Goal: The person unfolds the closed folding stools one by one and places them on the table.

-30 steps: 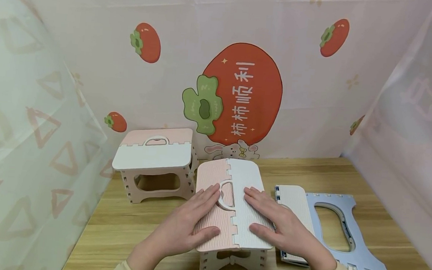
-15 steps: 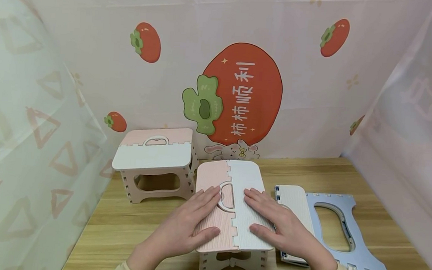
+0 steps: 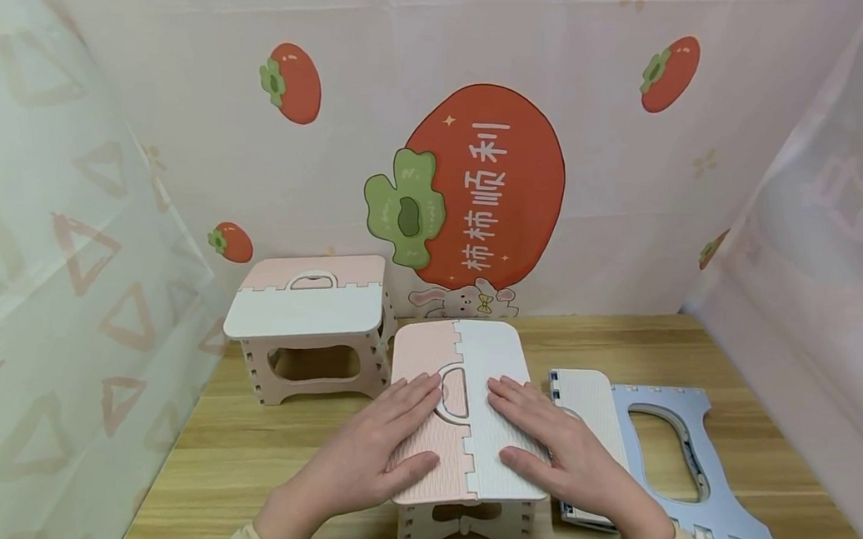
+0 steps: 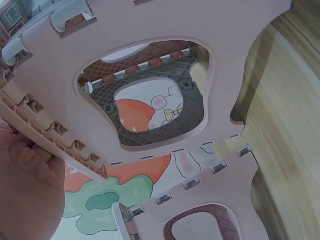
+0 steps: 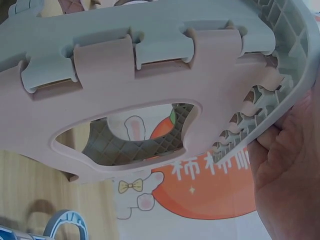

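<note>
A pink and white folding stool [image 3: 483,440] stands unfolded on its legs in the middle of the head view. My left hand [image 3: 362,448] lies with straight fingers on its pink half, beside the white handle loop [image 3: 451,394]. On the white half rests my right hand [image 3: 569,450], fingers also straight. In the left wrist view the left hand [image 4: 30,185] shows at the stool's edge, near a pink leg panel [image 4: 227,75]. The right wrist view has the right hand [image 5: 287,170] against the rim of the top, with a pink leg panel [image 5: 165,90] below. The fingertips are hidden in both wrist views.
Another pink and white stool [image 3: 304,315] stands unfolded at the back left. To the right a folded blue and white stool [image 3: 720,490] lies flat on the wood-grain table [image 3: 231,448]. Printed cloth walls [image 3: 614,232] enclose the back and both sides.
</note>
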A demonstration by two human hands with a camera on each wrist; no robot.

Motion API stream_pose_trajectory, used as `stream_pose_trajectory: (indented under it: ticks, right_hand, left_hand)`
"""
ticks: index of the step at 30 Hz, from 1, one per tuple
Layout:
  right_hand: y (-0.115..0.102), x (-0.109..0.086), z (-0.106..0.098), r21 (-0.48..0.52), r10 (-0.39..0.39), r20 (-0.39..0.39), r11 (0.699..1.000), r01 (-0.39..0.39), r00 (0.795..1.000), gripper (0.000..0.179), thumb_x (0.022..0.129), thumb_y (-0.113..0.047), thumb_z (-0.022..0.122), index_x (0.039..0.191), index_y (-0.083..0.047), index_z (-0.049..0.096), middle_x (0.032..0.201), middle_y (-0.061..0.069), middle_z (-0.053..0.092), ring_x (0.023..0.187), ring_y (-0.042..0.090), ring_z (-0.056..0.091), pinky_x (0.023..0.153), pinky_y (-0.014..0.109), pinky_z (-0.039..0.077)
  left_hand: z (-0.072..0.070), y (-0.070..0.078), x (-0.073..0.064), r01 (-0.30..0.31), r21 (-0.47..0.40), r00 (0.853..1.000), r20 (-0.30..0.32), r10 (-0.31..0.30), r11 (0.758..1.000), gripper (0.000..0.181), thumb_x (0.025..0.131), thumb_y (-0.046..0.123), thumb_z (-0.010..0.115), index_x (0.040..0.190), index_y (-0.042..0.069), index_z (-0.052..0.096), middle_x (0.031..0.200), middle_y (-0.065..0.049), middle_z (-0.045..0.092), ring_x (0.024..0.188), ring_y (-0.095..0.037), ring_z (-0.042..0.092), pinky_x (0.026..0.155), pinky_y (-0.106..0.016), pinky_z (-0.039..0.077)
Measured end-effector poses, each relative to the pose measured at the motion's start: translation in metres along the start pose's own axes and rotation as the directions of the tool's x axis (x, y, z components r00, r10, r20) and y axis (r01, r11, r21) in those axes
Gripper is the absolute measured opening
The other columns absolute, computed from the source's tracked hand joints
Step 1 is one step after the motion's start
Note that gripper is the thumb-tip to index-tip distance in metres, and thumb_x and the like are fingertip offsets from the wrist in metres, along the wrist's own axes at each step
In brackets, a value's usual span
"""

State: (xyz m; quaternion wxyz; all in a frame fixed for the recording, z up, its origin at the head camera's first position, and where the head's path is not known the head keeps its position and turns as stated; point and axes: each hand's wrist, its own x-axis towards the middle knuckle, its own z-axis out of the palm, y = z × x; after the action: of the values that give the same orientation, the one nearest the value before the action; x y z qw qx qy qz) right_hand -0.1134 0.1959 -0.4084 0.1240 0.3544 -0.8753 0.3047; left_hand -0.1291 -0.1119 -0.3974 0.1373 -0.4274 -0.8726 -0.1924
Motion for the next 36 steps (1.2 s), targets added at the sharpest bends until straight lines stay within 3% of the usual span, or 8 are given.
stream_pose_trajectory:
  ticks: [6, 13, 36]
  right_hand:
    - [0.0005, -0.0006, -0.0008, -0.006, -0.013, -0.014, 1.000, 0.013, 1.000, 0.062, 0.096, -0.023, 0.070, 0.154, -0.016, 0.048, 0.160, 0.004, 0.044, 0.150, 0.026, 0.037, 0.123, 0.016, 0.014]
    - [-0.0015, -0.0007, -0.0003, 0.022, 0.022, 0.001, 1.000, -0.022, 1.000, 0.062, 0.097, -0.025, 0.070, 0.154, -0.017, 0.048, 0.161, 0.000, 0.042, 0.150, 0.025, 0.036, 0.123, 0.015, 0.013]
    - [-0.0004, 0.0031, -0.0066, -0.028, -0.018, 0.013, 0.999, 0.019, 1.000, 0.061, 0.098, -0.026, 0.069, 0.155, -0.015, 0.047, 0.160, 0.003, 0.044, 0.148, 0.026, 0.040, 0.120, 0.012, 0.017]
  left_hand:
    - [-0.0005, 0.0015, 0.0028, -0.018, 0.027, 1.000, 0.002, 0.018, 0.999, 0.067, 0.105, 0.050, 0.046, 0.154, 0.005, 0.045, 0.164, -0.006, 0.037, 0.152, -0.023, 0.033, 0.123, -0.044, 0.030]
    - [-0.0015, 0.0024, 0.0022, -0.006, 0.018, 1.000, 0.010, 0.006, 1.000, 0.066, 0.105, 0.049, 0.047, 0.154, 0.005, 0.045, 0.163, -0.007, 0.038, 0.152, -0.024, 0.033, 0.123, -0.044, 0.030]
    - [-0.0023, 0.0023, 0.0012, -0.020, 0.037, 1.000, -0.002, 0.021, 0.999, 0.067, 0.106, 0.050, 0.045, 0.155, 0.003, 0.043, 0.164, -0.009, 0.036, 0.152, -0.025, 0.033, 0.122, -0.046, 0.031]
